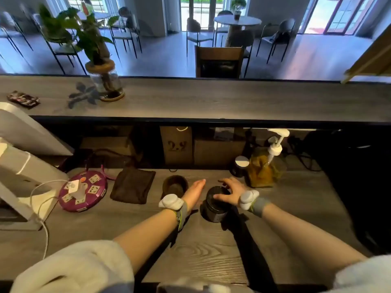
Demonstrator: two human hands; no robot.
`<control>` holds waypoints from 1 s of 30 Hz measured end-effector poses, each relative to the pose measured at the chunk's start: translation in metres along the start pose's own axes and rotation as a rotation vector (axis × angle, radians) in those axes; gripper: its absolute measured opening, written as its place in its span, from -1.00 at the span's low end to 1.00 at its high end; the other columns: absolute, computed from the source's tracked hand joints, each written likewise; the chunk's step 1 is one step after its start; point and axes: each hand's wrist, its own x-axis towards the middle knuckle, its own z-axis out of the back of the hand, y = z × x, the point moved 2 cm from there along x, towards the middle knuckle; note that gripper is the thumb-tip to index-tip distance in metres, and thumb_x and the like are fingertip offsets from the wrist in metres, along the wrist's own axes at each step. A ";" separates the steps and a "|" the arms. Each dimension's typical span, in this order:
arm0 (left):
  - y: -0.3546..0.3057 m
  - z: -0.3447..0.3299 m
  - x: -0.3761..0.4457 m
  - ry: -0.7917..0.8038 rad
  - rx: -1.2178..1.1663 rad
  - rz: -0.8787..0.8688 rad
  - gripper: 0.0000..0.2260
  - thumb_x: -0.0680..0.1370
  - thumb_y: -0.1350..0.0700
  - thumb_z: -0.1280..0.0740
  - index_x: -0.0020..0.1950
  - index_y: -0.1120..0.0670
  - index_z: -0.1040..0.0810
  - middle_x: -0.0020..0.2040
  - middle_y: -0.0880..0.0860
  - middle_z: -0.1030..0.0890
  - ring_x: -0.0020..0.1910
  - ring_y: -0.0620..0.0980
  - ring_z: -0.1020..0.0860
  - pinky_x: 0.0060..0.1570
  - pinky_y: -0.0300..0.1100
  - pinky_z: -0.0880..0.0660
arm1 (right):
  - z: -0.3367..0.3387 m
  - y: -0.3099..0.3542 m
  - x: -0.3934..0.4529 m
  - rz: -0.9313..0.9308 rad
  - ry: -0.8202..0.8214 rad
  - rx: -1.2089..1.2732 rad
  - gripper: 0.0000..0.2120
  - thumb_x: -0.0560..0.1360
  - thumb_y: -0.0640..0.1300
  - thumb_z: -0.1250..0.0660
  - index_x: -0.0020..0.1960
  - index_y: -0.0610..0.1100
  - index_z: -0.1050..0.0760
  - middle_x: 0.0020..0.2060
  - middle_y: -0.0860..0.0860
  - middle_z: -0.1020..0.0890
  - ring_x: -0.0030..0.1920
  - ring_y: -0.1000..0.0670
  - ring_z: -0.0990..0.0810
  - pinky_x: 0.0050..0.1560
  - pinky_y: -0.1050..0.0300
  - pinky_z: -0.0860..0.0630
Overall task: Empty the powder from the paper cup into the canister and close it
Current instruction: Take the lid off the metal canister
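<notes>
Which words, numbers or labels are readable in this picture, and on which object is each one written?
"2.9": dark stencilled number on the brown paper bag under the upper counter; the last digit is smeared, so it is uncertain.
Dark packet on the upper counter: it carries print, too blurred to read.
Dark canister under the right hand: no legible label.

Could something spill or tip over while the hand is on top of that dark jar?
Maybe. The right hand grips the top of the dark canister, and the left hand hangs open beside it without steadying it, so a hard twist might slide or tip it. The brown cup stands close by the left wrist, so an arm swing could knock it over.
</notes>
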 end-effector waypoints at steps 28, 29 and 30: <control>0.053 -0.004 0.011 0.000 -0.250 0.117 -0.77 0.59 0.18 -0.18 0.22 0.08 -0.48 0.18 0.12 -0.51 0.24 0.02 -0.45 0.25 -0.01 -0.44 | -0.002 -0.014 -0.004 -0.151 0.002 0.538 -0.62 0.57 -0.09 -0.21 0.35 -0.19 -0.39 0.24 -0.11 -0.50 0.16 0.02 -0.44 0.08 0.23 -0.36; 0.054 -0.005 0.011 -0.019 -0.255 0.118 -0.76 0.58 0.19 -0.18 0.24 0.11 -0.48 0.13 0.12 -0.50 0.18 0.01 -0.46 0.23 -0.01 -0.44 | -0.004 -0.022 -0.001 -0.261 -0.044 0.724 -0.66 0.57 -0.07 -0.18 0.28 -0.20 -0.44 0.25 -0.17 -0.52 0.14 -0.03 -0.47 0.07 0.15 -0.41; 0.055 -0.006 0.011 -0.036 -0.260 0.122 -0.74 0.58 0.20 -0.18 0.26 0.14 -0.47 0.09 0.13 -0.49 0.14 0.01 -0.46 0.21 -0.02 -0.44 | -0.005 -0.030 0.003 -0.370 -0.089 0.890 -0.67 0.56 -0.03 -0.18 0.22 -0.20 -0.46 0.25 -0.23 -0.52 0.14 -0.10 -0.50 0.10 0.06 -0.46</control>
